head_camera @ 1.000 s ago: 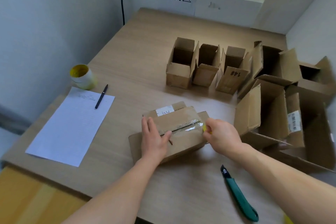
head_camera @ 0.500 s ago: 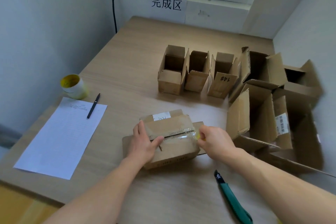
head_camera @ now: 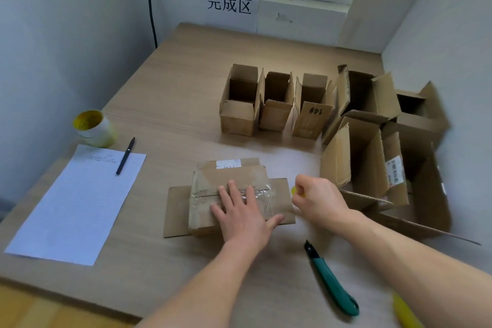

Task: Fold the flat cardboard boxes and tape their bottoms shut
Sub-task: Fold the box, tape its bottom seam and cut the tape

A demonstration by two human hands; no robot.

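Observation:
A small cardboard box (head_camera: 205,210) lies bottom-up on the wooden table (head_camera: 170,93), a strip of clear tape (head_camera: 198,194) running along its closed flap seam. My left hand (head_camera: 243,214) lies flat on the box with straight fingers pressing the tape. Just right of the box, my right hand (head_camera: 318,200) is curled around a small yellow tape piece (head_camera: 295,191) held at its fingertips. A green utility knife (head_camera: 331,279) lies on the table near my right forearm.
Three small folded boxes (head_camera: 275,114) stand open in a row behind. Larger open boxes (head_camera: 372,146) crowd the right side. A paper sheet (head_camera: 77,208) with a pen (head_camera: 125,156) and a yellow tape roll (head_camera: 93,128) sit at the left.
My left hand slid right along the taped seam, from the box's left end to its middle. My right hand drew away from the box's right end.

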